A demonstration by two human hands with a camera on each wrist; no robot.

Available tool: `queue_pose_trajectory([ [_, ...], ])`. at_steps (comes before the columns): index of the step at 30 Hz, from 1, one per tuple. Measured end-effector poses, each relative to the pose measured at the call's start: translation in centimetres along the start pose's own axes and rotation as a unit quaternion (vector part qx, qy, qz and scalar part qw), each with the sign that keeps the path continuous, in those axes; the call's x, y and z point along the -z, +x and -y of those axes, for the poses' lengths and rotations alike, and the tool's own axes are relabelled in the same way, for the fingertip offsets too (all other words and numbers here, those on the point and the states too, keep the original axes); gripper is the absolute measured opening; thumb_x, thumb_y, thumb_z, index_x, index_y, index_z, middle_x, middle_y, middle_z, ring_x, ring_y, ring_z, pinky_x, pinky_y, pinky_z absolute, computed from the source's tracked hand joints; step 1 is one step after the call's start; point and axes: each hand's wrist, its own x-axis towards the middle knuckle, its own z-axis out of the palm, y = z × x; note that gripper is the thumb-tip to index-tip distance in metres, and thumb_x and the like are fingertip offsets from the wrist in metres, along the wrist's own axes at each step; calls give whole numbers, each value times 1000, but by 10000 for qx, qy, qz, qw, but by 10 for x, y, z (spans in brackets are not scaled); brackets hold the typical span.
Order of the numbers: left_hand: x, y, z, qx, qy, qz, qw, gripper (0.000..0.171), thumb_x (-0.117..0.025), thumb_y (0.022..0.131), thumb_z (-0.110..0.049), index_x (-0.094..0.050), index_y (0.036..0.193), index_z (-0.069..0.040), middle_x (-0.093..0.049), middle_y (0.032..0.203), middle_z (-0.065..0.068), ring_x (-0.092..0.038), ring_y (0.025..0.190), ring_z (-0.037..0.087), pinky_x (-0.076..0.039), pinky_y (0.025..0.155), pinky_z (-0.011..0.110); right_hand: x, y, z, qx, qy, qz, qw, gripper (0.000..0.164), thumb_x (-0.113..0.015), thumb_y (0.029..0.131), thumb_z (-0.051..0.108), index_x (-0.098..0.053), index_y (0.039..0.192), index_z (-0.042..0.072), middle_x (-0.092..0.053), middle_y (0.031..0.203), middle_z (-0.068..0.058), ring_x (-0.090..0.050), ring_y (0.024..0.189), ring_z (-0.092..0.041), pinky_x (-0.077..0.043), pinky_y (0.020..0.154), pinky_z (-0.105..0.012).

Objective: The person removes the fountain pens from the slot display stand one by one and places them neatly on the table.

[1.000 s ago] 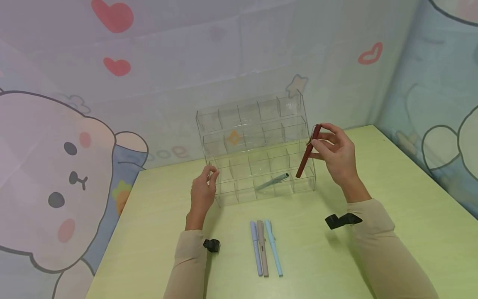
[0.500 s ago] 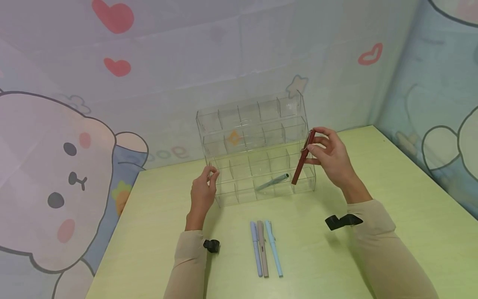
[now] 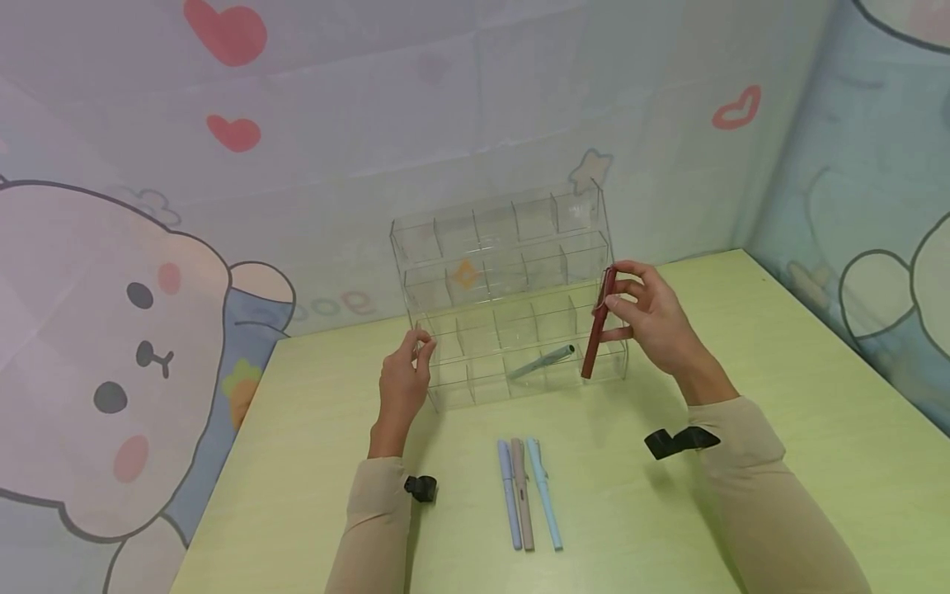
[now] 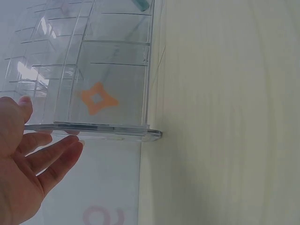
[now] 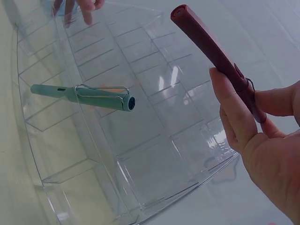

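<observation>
My right hand [image 3: 659, 328] pinches a dark red pen [image 3: 598, 326] with a metal clip. It holds the pen tilted over the right end of the clear tiered display rack [image 3: 487, 389], lower end near the front row. My left hand [image 3: 403, 375] grips the rack's left side panel, its thumb inside and fingers outside in the left wrist view. A green pen [image 5: 101, 97] leans slantwise in the rack's front row, clip end toward the right. Whether the red pen touches the rack I cannot tell.
On the table [image 3: 319, 487] before the rack lie a lavender pen [image 3: 509, 493], a greyish-brown pen [image 3: 522, 493] and a light blue pen [image 3: 545, 493], roughly side by side. A printed cloth backdrop [image 3: 334, 165] hangs right behind the rack.
My right hand has moved left and down with the red pen, which now stands steeper, its lower end nearer the rack's front row. The left hand and the other pens stay put.
</observation>
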Motion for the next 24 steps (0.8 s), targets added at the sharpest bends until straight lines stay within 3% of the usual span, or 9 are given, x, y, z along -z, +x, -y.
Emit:
queue_pose_trajectory([
  [4,0,0,1,-9,15,4,10000,15,-53,106,-30,-59,108,-16,-66,66,18,-67,104,44,-36,42,32,-2,0,-1,-138,-29,190,9997,39,-51,104,0,-37,139,9,-51,117,-14,-68,92,-23,-58,69,-43],
  [9,-1,1,1,-13,58,6,10000,15,-53,106,-30,-59,107,-16,-55,52,7,-67,104,44,-36,42,32,-1,0,-4,-224,55,370,9991,38,-51,104,0,-38,139,10,-53,115,-14,-69,91,-22,-58,69,-42],
  [13,-1,1,2,-11,81,20,10000,16,-53,106,-31,-59,108,-16,-59,58,13,-67,105,44,-39,44,35,0,1,-7,-356,20,502,9981,40,-53,103,2,-39,140,9,-55,115,-13,-68,93,-23,-58,69,-43],
  [18,-1,2,2,-9,104,11,9999,16,-53,106,-31,-59,108,-16,-69,76,23,-67,105,44,-40,45,36,-1,1,-8,-611,-439,725,9945,42,-53,103,3,-39,143,9,-54,119,-15,-66,97,-22,-58,70,-44],
  [21,-1,2,2,5,80,26,10000,16,-53,106,-31,-59,108,-16,-66,68,19,-66,106,45,-36,42,34,-2,1,-7,-793,-733,866,9904,46,-55,103,4,-38,146,4,-52,124,-18,-63,101,-22,-58,71,-45],
  [24,-1,2,2,10,75,15,10000,16,-54,106,-30,-59,108,-15,-68,71,19,-67,105,45,-36,42,33,-4,1,-7,-880,-821,980,9879,50,-58,102,6,-37,148,0,-53,128,-24,-64,104,-22,-58,73,-47],
])
